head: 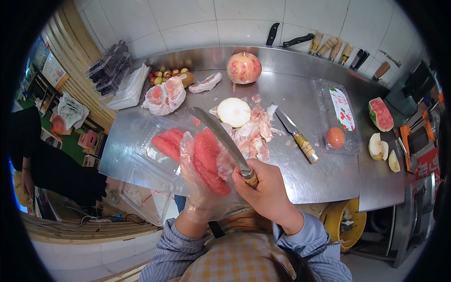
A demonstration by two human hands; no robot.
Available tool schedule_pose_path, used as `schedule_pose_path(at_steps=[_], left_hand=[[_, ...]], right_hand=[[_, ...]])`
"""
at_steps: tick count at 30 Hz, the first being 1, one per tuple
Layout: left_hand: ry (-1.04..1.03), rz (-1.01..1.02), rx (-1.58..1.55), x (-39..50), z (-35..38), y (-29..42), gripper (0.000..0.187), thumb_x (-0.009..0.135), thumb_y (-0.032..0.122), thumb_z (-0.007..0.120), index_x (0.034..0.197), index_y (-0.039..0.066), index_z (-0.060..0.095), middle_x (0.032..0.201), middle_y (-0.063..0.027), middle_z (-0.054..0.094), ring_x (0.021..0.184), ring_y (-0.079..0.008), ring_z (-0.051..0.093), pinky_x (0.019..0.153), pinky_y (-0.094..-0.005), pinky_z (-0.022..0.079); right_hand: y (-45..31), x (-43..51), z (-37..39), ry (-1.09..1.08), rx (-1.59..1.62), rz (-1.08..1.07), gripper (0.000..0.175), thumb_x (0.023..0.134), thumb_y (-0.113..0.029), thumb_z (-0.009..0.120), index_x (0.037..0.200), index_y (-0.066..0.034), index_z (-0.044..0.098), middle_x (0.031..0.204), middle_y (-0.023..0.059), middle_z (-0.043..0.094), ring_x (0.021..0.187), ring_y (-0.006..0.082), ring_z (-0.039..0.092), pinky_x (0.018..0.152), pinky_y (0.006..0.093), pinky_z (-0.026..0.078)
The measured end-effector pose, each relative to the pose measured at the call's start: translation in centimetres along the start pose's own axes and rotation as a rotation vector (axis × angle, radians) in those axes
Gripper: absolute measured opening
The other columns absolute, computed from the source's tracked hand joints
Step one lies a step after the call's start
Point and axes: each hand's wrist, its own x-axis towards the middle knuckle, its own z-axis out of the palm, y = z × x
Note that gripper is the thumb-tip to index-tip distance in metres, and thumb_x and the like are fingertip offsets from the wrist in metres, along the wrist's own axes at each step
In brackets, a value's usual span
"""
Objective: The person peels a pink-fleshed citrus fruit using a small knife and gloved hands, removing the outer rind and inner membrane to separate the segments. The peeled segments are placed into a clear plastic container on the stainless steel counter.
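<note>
My left hand (pixel 202 190), in a clear plastic glove, holds a peeled red pomelo segment (pixel 208 164). My bare right hand (pixel 264 192) grips a knife (pixel 225 137) by its handle, its curved blade pointing up and left over the segment. Left of my gloved hand, another peeled red piece (pixel 169 142) lies in an open clear plastic container (pixel 146 141). Beyond the blade are a round pale cut piece of fruit (pixel 234 112) and a heap of pink membrane scraps (pixel 257 132). A partly peeled pomelo (pixel 165 96) sits at the back left, with a strip of pale rind (pixel 205 83) beside it.
A whole pinkish round fruit (pixel 244 68) stands at the back. To the right are a second knife (pixel 297 135), a closed clear box (pixel 338 116), cut watermelon (pixel 381 114) and pale fruit wedges (pixel 378 147). Stacked containers (pixel 123 88) stand left; a person in dark clothes (pixel 53 155) is further left.
</note>
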Motion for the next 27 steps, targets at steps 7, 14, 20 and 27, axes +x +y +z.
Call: schedule_pose_path(at_steps=[7, 14, 20, 27], left_hand=[[-0.179, 0.032, 0.109, 0.3, -1.4, -0.1, 0.059, 0.096, 0.056, 0.038, 0.115, 0.001, 0.051, 0.070, -0.0035, 0.050, 0.060, -0.0133, 0.045, 0.054, -0.0267, 0.036], [-0.201, -0.016, 0.098, 0.0, -1.2, -0.6, 0.059, 0.098, 0.054, 0.037, 0.118, -0.001, 0.047, 0.072, -0.0035, 0.050, 0.063, -0.0126, 0.045, 0.056, -0.0255, 0.035], [-0.199, -0.015, 0.070, -0.2, -1.0, -0.5, 0.058, 0.098, 0.053, 0.038, 0.118, -0.001, 0.047, 0.071, -0.0038, 0.049, 0.063, -0.0132, 0.044, 0.055, -0.0263, 0.036], [-0.180, 0.006, 0.069, -0.2, -0.9, -0.7, 0.059, 0.097, 0.053, 0.038, 0.117, -0.002, 0.046, 0.070, -0.0049, 0.049, 0.063, -0.0144, 0.045, 0.055, -0.0268, 0.037]], right_hand=[[-0.7, 0.0, -0.5, -0.010, -0.107, -0.208, 0.014, 0.081, -0.008, 0.072, 0.091, -0.0036, 0.065, 0.060, 0.0082, 0.057, 0.047, 0.0132, 0.051, 0.048, 0.0257, 0.040], [0.7, 0.3, 0.0, 0.049, -0.136, -0.302, 0.013, 0.076, -0.005, 0.071, 0.086, -0.0045, 0.063, 0.060, 0.0108, 0.058, 0.048, 0.0210, 0.057, 0.050, 0.0281, 0.045], [0.6, 0.1, 0.4, 0.075, -0.100, -0.262, 0.011, 0.075, -0.005, 0.070, 0.081, -0.0038, 0.061, 0.059, 0.0118, 0.056, 0.048, 0.0214, 0.057, 0.049, 0.0288, 0.045], [0.2, -0.1, 0.6, 0.131, -0.130, -0.244, 0.011, 0.075, -0.004, 0.070, 0.077, -0.0040, 0.059, 0.058, 0.0118, 0.056, 0.049, 0.0240, 0.058, 0.049, 0.0305, 0.046]])
